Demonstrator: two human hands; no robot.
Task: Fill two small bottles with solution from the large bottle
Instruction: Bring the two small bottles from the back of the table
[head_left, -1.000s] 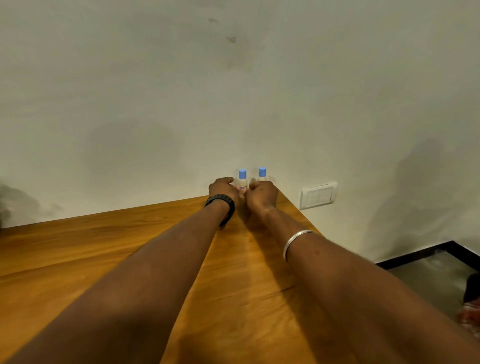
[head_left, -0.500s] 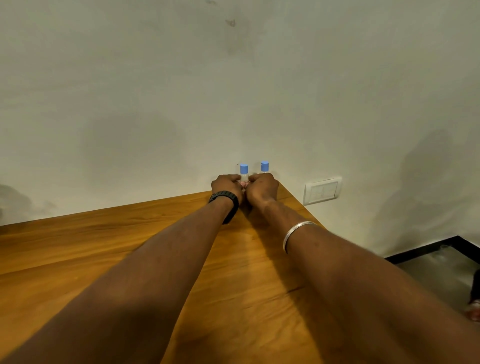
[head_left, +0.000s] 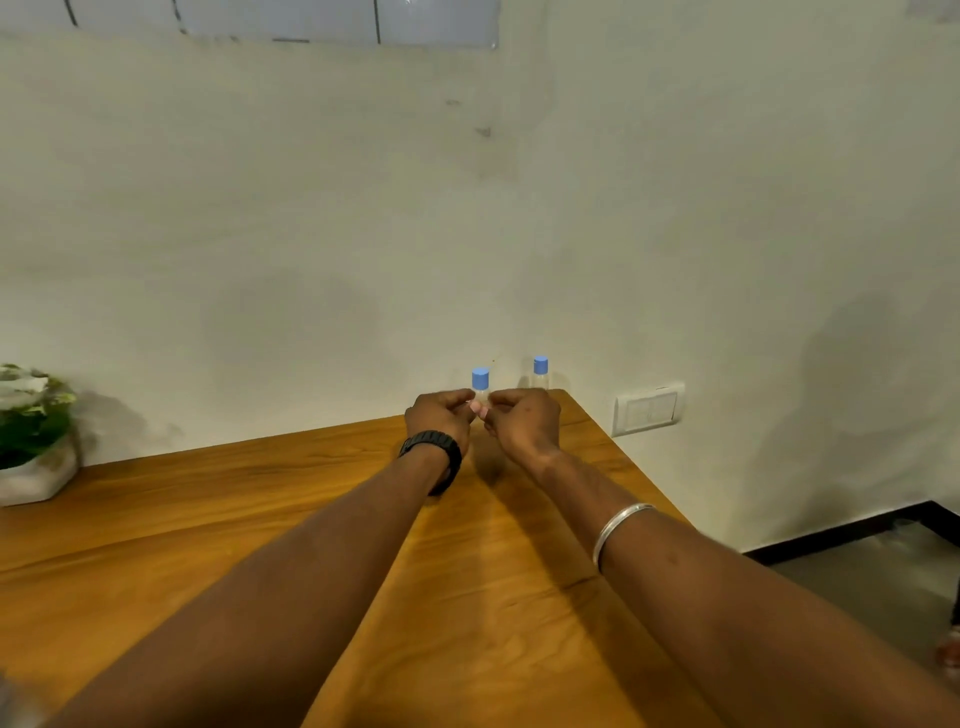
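view tilted up since prior | L hand (head_left: 441, 418) + R hand (head_left: 524, 418) fingers pinch near bottle (head_left: 481, 387) | 2nd bottle (head_left: 541, 371) by table (head_left: 597, 441) corner

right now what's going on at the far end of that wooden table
A person reaches both arms across the wooden table. The left hand and right hand together pinch a small clear bottle with a blue cap near the wall. A second small blue-capped bottle stands untouched beside it. Both caps are on; no large bottle is visible.
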